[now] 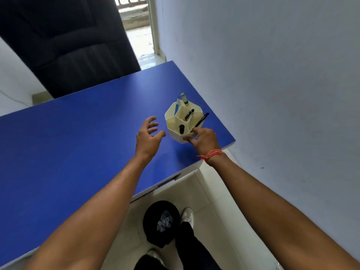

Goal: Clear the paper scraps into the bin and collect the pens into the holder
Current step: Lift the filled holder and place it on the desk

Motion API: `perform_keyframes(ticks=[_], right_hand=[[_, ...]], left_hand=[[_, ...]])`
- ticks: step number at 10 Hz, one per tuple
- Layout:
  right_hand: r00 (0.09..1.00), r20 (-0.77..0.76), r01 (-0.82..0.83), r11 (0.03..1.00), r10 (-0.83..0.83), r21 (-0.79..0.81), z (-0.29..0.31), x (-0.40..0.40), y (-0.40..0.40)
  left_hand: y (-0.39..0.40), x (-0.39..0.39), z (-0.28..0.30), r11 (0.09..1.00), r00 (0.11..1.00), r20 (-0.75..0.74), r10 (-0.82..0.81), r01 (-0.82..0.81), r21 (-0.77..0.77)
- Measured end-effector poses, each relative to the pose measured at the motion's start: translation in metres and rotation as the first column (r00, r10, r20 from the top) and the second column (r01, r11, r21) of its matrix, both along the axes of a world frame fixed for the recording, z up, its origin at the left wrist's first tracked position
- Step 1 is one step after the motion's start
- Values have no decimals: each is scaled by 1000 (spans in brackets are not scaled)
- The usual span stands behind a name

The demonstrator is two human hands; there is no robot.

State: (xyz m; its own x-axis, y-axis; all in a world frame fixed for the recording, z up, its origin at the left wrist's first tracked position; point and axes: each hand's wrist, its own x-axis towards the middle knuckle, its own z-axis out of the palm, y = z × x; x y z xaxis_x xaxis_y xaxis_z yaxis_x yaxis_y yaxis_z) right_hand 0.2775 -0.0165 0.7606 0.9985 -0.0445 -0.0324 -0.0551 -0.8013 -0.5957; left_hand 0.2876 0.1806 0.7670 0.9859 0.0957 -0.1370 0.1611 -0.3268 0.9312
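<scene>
The left hand (149,134) hovers over the blue table (78,123), fingers spread and curled, grasping nothing, just left of the holder (180,121). The right hand (204,142) pinches a black pen (201,119) angled over the holder's rim. Below, scraps (164,223) lie in the bin (153,217).

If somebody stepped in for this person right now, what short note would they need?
Left hand: open, hovering over the blue table, holding nothing.
Right hand: at the white holder, pinching a black pen that leans over its rim.
Holder: near the table's right corner, several pens already inside.
Bin: on the floor below, paper scraps in it.
Done: no scraps visible on the table.
Left: drop this pen in.
</scene>
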Motion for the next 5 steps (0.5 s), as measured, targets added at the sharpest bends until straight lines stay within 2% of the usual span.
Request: perform_keyframes(ticks=[3, 5], right_hand=[[986, -126, -116, 991, 108, -62, -27, 45, 22], [981, -134, -160, 975, 139, -155, -22, 42, 27]], left_hand=[[19, 17, -11, 992, 990, -72, 121, -119, 29], [33, 23, -6, 991, 991, -42, 131, -130, 18]])
